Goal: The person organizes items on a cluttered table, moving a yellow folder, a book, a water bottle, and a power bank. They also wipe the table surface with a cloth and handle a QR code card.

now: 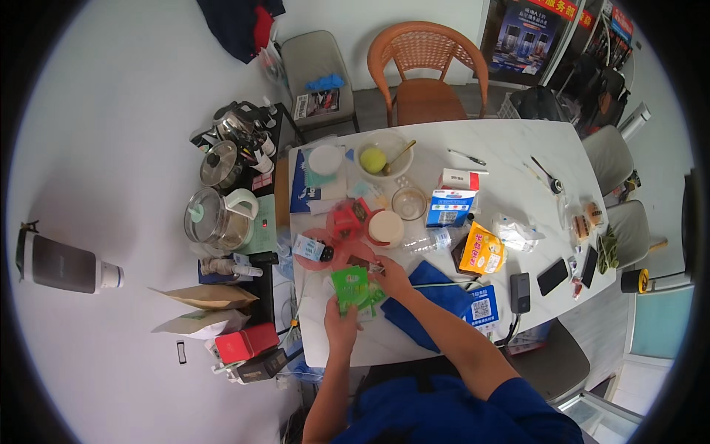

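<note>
My left hand (341, 324) grips flat green packets (350, 286) near the table's left front part. Close by on the right, my right hand (392, 279) has its fingers on a small dark packet (366, 263), over a red translucent plate. More green packaging lies beneath the two hands. Behind them stand a red container (348, 219), a jar with a cream lid (386, 228) and a small bottle with a pale label (308, 248). A folded blue cloth (424, 308) lies under my right forearm.
The white marble-patterned table (516, 139) also holds a clear bowl (407, 158) with a yellow-green ball-shaped thing, a clear plastic bottle (424, 242), a yellow snack bag (481, 250), a blue-and-white box (452, 206) and a phone (552, 277). Left of it, a side shelf carries a glass kettle (213, 219).
</note>
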The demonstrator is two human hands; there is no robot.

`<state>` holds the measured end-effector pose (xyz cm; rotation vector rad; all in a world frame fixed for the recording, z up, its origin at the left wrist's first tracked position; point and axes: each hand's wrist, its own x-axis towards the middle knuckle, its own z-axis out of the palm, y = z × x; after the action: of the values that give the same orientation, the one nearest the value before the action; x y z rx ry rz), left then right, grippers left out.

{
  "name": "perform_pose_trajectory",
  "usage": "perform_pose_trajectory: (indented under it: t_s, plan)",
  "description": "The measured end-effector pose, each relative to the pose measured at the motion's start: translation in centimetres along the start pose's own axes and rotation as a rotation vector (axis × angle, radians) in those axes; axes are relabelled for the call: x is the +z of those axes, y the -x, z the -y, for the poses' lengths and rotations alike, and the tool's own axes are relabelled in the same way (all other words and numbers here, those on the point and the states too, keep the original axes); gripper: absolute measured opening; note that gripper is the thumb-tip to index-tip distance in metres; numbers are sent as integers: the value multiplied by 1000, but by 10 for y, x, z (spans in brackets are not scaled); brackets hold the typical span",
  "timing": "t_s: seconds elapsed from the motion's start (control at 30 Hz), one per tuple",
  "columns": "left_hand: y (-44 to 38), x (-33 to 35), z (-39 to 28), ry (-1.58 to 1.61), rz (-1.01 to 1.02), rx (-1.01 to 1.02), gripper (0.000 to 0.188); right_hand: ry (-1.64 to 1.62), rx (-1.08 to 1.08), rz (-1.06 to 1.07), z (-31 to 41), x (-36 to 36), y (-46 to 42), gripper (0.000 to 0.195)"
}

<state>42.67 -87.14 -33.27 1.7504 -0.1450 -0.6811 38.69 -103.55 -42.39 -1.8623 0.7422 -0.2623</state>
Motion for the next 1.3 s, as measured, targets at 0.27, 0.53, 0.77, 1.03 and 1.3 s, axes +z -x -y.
perform_pose_trajectory:
  t_s: [0.27, 0.53, 0.77, 1.03, 1.3]
  plan:
    - [-23, 4, 6, -326, -172, 243, 53, -289, 277, -508, -107, -18, 26, 39]
    - [-83, 39, 27, -390, -37, 15, 52, -869, 747, -578, -89, -59, 16, 38]
    - [-157, 40, 115, -465, 60, 153, 45, -850, 875, -457, -94, -62, -7, 40]
    - [-8, 52, 22, -794, 144, 354, 38, -584, 665, -646, -130, -11, 10, 58]
    - [-35, 96, 151, -839, -394, 63, 63, -647, 884, -638, -88, -49, -24, 66]
